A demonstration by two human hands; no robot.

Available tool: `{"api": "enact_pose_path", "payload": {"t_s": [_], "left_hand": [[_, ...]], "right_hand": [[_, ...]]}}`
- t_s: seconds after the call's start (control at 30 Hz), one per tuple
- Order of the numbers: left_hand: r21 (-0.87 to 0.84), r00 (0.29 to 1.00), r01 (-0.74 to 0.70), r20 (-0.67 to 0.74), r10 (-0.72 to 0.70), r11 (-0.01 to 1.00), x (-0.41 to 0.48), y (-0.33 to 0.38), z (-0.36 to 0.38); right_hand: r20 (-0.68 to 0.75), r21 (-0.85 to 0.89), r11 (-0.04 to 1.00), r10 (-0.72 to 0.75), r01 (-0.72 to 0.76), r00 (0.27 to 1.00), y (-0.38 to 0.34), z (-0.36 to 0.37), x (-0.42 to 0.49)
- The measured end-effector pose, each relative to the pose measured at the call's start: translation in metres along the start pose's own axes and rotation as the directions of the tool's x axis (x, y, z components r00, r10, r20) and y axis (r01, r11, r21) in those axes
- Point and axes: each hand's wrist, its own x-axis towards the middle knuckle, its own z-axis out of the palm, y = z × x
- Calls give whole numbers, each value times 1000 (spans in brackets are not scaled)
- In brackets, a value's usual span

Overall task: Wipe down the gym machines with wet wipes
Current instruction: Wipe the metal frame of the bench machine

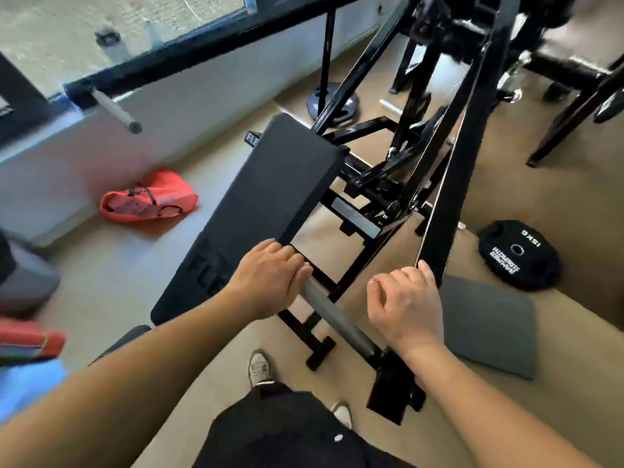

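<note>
Head view looks down on a black gym machine (398, 184) standing on the beige floor (540, 204). The left hand (270, 278) grips the upper end of the machine's grey bar (337, 319), fingers curled over it; whether a wipe is under the palm I cannot tell. The right hand (405, 305) is just beside the bar, fingers loosely curled and holding nothing, its upper edge touching a sloped black beam (452, 197). A long black pad (270, 197) is left of the bar. A weight plate (518, 255) and a grey mat (489, 329) lie on the floor at the right, an orange bag (148, 201) at the left.
</note>
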Motion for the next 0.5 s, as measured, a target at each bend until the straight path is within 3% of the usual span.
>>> {"api": "enact_pose_path", "payload": {"t_s": [0.07, 0.2, 0.3, 0.43, 0.5], "left_hand": [[-69, 995, 93, -16, -94, 993, -8, 17, 4], [-179, 993, -113, -30, 110, 977, -36, 88, 20], [-130, 982, -188, 4, 190, 973, -26, 67, 21], [-85, 987, 111, -108, -120, 990, -23, 51, 23], [-172, 987, 92, -112, -113, 981, -36, 88, 41]], "right_hand": [[22, -8, 1000, -6, 6, 1000, 1, 1, -1], [28, -47, 999, -9, 10, 1000, -1, 3, -1], [10, -35, 999, -22, 22, 1000, 2, 4, -1], [5, -33, 999, -17, 17, 1000, 2, 7, -1], [-14, -31, 999, -25, 25, 1000, 3, 9, -1]]}}
